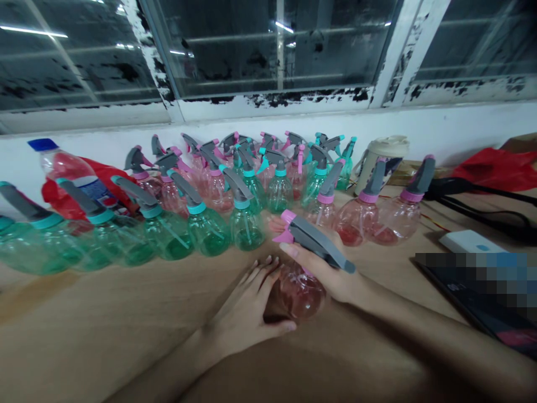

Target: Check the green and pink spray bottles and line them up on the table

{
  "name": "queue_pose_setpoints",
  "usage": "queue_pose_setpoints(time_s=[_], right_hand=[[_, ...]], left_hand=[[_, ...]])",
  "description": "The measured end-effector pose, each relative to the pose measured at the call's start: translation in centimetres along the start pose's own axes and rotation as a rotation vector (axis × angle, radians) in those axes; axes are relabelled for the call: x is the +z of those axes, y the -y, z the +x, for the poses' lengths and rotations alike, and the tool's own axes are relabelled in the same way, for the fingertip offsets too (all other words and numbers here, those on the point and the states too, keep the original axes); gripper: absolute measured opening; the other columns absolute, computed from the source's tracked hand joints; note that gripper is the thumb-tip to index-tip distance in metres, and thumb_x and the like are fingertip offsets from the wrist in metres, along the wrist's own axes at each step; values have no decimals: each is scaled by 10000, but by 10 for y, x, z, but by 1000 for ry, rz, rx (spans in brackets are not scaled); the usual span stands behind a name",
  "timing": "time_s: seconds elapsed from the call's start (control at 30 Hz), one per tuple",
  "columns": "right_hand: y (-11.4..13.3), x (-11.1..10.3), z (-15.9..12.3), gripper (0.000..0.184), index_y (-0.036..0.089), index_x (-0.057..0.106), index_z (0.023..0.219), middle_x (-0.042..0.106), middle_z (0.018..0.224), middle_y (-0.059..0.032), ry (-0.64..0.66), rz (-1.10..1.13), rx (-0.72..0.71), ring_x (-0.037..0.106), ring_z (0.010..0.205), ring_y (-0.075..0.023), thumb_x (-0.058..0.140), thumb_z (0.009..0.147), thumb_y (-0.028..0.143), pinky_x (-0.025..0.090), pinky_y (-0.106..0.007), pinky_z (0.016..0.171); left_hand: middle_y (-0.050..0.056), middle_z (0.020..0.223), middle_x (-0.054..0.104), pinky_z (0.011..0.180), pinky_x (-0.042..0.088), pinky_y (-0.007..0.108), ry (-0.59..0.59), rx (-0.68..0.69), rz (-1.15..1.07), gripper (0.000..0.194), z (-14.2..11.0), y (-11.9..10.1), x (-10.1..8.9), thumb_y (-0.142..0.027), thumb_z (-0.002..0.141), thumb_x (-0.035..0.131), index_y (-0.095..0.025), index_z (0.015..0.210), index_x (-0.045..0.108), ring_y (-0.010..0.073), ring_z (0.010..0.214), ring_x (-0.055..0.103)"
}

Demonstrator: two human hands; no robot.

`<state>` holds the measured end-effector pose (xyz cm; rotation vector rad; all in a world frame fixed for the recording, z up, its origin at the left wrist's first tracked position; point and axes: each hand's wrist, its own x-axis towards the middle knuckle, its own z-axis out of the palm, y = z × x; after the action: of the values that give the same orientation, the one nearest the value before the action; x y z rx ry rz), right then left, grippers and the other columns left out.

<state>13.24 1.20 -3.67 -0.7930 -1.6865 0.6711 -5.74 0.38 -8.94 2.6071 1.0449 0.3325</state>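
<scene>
A pink, clear spray bottle (302, 296) with a grey-and-pink trigger head stands, slightly tilted, on the table in front of me. My right hand (321, 263) is closed round its neck below the trigger head, with the thumb pointing toward the nozzle. Beside the bottle on its left, my left hand (249, 305) has its fingers stretched and the thumb apart; whether it touches the bottle I cannot tell. A green spray bottle (247, 229) stands just beyond my left fingertips, and a pink spray bottle (352, 221) beyond my right hand.
Several green and pink spray bottles line the table's back. At left lies a large blue-capped drink bottle (69, 168) in red plastic. A lidded cup (380, 159), black strap (470, 196), white device (472, 242), dark tablet-like object (457, 288) and red bag (499, 170) are at right.
</scene>
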Motion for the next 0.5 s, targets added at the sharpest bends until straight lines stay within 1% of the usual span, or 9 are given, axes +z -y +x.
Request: queue_pose_setpoints(time_s=[0.1,0.3,0.43,0.5], right_hand=[[0,0,0,101,233,603,848,609,779,18,7,6,-1,571,715,-150,588,843,333,466,-311,636],[0,-1,-1,74,247,620,877,644,834,21,17,42,22,612,786,-158,601,847,311,490,-321,729],[0,-1,-1,129,254,639,947,675,947,-4,36,79,44,627,905,-180,600,848,328,489,-345,835],[0,0,-2,136,250,644,936,674,937,-8,41,81,55,630,898,-184,586,855,343,491,-349,833]], left_hand=[[146,1463,366,1100,235,546,-7,0,1,805,-1,1,1,-583,774,592,-183,1411,305,344,1351,304],[145,1486,328,1098,228,549,-25,18,-4,835,-2,3,3,-593,771,590,-200,1433,267,362,1356,288],[126,1491,326,1099,229,551,-24,17,-13,826,-1,2,2,-585,784,580,-227,1444,234,351,1358,292],[124,1497,316,1104,222,548,-13,18,-15,831,-1,2,1,-582,785,583,-231,1448,224,348,1360,290]])
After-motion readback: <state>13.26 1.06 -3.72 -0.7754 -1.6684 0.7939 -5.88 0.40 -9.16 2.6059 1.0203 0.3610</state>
